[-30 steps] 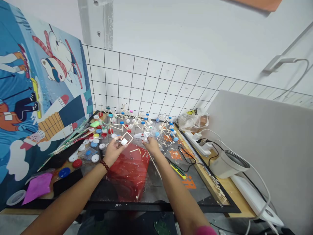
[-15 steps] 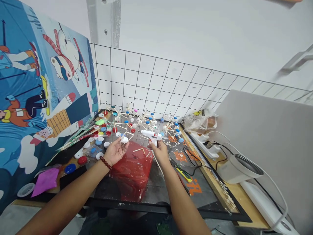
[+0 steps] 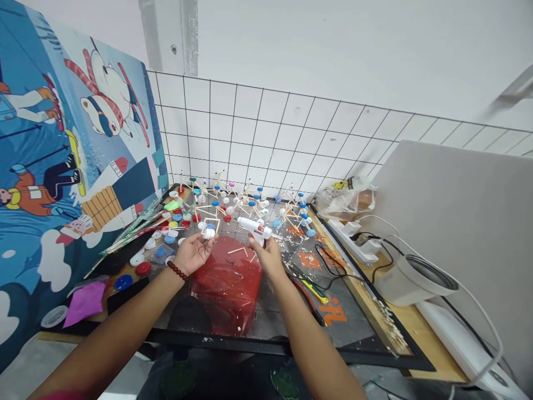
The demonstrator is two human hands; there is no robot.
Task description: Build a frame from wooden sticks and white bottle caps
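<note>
My left hand [image 3: 194, 253], palm turned up, pinches a small piece made of a white bottle cap [image 3: 208, 233] with thin wooden sticks standing up from it. In my right hand [image 3: 268, 254] is a white glue gun [image 3: 252, 226], its nozzle pointing left toward the capped piece, with a gap between them. Below both hands lies a red plastic sheet [image 3: 229, 283] with a few loose sticks [image 3: 238, 250] on it. Behind them stand several small figures of sticks and coloured caps [image 3: 252, 204].
Loose caps [image 3: 143, 269], brushes [image 3: 129, 236] and a pink packet [image 3: 85, 303] lie at left. Right of my arm are a yellow-green cutter [image 3: 315, 291] and black cable [image 3: 333, 278]. A power strip [image 3: 353, 241] and white roll-shaped container [image 3: 412, 283] stand at right; a wire grid [image 3: 250, 128] is behind.
My left hand has turned the cap piece so its sticks stand more upright, and sits slightly further left. The glue gun has shifted slightly left. The whole view has tilted a little.
</note>
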